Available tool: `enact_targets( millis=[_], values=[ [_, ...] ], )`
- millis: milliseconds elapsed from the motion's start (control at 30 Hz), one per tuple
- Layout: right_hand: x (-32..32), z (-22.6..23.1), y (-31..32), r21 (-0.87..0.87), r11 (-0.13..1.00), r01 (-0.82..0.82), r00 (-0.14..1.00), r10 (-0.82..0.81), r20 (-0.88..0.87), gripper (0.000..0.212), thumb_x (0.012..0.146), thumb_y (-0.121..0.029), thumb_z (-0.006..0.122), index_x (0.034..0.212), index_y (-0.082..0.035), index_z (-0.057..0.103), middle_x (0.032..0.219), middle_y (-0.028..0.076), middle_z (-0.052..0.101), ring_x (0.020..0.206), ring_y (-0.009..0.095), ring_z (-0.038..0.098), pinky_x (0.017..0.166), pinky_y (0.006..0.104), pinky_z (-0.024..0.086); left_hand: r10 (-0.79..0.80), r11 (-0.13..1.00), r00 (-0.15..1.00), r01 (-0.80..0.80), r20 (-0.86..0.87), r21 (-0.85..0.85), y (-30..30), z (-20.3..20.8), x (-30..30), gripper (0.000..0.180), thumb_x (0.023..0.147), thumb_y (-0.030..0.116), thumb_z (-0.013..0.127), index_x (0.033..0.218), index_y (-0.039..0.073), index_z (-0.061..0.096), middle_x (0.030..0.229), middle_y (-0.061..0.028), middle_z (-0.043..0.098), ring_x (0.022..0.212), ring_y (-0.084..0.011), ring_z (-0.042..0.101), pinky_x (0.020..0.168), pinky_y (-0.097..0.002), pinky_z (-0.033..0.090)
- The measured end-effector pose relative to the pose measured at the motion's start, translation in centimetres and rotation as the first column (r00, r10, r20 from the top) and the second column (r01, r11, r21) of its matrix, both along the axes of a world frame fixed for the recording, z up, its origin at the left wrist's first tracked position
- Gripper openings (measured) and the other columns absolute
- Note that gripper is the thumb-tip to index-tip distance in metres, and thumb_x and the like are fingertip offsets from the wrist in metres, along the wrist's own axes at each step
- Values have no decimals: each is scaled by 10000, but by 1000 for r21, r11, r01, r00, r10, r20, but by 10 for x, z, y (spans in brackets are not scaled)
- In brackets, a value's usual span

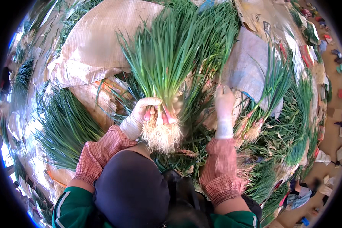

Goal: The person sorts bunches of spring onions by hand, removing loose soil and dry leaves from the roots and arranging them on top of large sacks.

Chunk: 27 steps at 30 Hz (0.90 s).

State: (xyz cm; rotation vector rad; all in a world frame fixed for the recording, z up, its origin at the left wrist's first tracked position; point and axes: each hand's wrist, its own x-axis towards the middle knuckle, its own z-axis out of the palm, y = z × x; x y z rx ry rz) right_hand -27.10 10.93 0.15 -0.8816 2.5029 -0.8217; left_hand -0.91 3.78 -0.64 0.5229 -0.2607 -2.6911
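Note:
My left hand, in a pale glove, is shut around a thick bunch of green onions just above their pink bulbs and white roots. The green leaves fan upward from my grip. My right hand, also gloved, reaches into the pile of loose green onions to the right of the bunch. Its fingers are buried among the stalks, so I cannot tell whether it grips any. Checked red sleeves cover both forearms.
Heaps of green onions lie all around: one at the left, another at the right. Woven sacks and cardboard lie beneath and behind them. Bare brown floor with scattered items is at the far right.

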Motion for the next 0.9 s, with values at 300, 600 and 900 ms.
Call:
enact_targets(
  millis=[300,600,900],
  values=[
    [78,25,43,-179,972,150,685,28,728,313,982,-255,520,1081,35,584,749,42,605,593,90,565,479,208,430,-141,965,959,189,246,-182,8,-4,-6,555,788,187,549,1277,-69,487,1072,-264,643,882,-347,687,807,-379,574],
    [75,-10,25,-239,934,265,663,4,749,167,943,-154,581,965,10,602,726,37,600,511,118,529,514,237,453,-202,927,951,263,232,-269,7,9,-7,428,855,195,554,1201,-54,588,862,-205,708,447,-62,535,379,-147,359],
    [109,-39,42,-154,938,311,541,-41,840,331,966,-278,526,846,-4,670,737,83,659,613,195,587,660,318,495,-114,993,991,116,-76,27,17,11,-12,542,795,179,593,1278,-38,475,1166,-130,601,1136,-359,568,1048,-515,410]
  ],
)
